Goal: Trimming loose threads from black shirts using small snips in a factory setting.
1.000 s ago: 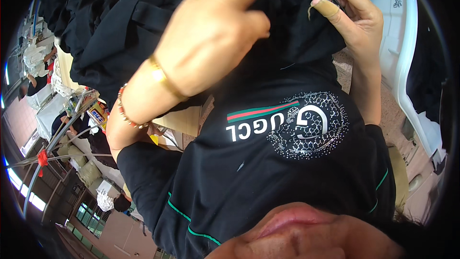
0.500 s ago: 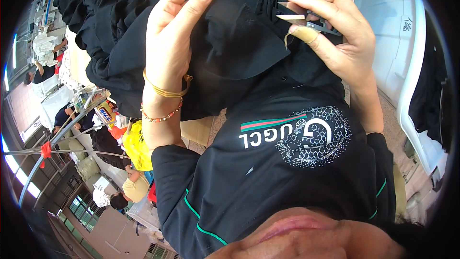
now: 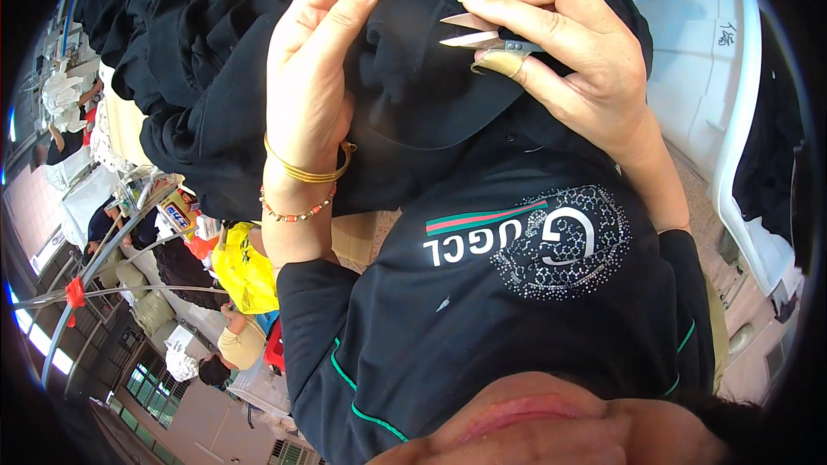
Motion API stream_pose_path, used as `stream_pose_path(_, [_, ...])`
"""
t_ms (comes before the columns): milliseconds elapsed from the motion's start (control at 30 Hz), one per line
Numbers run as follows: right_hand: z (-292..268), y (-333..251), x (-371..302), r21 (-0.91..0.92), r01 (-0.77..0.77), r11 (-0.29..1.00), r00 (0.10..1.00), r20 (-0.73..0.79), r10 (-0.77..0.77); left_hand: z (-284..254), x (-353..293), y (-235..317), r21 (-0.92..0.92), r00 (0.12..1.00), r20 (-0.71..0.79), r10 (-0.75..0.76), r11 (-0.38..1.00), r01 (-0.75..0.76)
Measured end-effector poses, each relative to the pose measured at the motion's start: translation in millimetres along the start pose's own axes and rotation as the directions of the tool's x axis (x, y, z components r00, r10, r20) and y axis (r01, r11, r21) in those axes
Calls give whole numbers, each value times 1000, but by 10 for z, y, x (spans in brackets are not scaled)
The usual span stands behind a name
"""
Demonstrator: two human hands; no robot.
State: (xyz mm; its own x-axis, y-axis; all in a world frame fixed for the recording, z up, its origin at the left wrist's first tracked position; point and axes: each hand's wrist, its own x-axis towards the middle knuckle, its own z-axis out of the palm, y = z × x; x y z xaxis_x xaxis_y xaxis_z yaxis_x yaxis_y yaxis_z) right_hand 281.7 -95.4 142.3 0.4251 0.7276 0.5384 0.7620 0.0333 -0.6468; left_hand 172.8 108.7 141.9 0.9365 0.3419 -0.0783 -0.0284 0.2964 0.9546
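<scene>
My right hand holds a pair of thread snips, their two pale blades apart and pointing left. A yellowish wrap covers the thumb of that hand. Across from the blades my left hand is raised, thumb and forefinger pinched together. What lies in that pinch is too small or too dark to make out. Behind and below both hands spreads a heap of black cloth. One smooth curved panel of it hangs between my hands, close under the snips.
To the right stands a large pale plastic bin, with dark cloth beyond its rim. A yellow bag lies by my left elbow. Metal rods and other people at work are farther left.
My right hand has moved left with the snips, bringing the blades nearer my left hand. The left hand stays pinched in nearly the same spot.
</scene>
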Motion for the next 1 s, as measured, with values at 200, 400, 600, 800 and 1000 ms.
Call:
stream_pose_path(200, [13, -18, -11, -82, 46, 996, 999, -20, -47, 43, 15, -11, -40, 1000, 25, 13, 999, -12])
stream_pose_path(400, [-12, 29, -19, -42, 31, 999, 999, -30, -32, 9, 50, -84, -94, 1000, 24, 5, 996, -3])
stream_pose_path(600, [-77, -46, -44, 313, -376, 872, 924, 190, 331, 60, 123, -66, 142, 969, -52, 241, 962, -232])
stream_pose_path(800, [-645, 49, -95, 561, -222, 797, 974, 100, 201, 267, 4, 533, 258, 970, 165, 179, 941, -217])
stream_pose_path(1000, [-1013, -6, -215, 433, -125, 893, 989, -11, 144, 450, 31, 666, 283, 819, 570, -63, 951, -123])
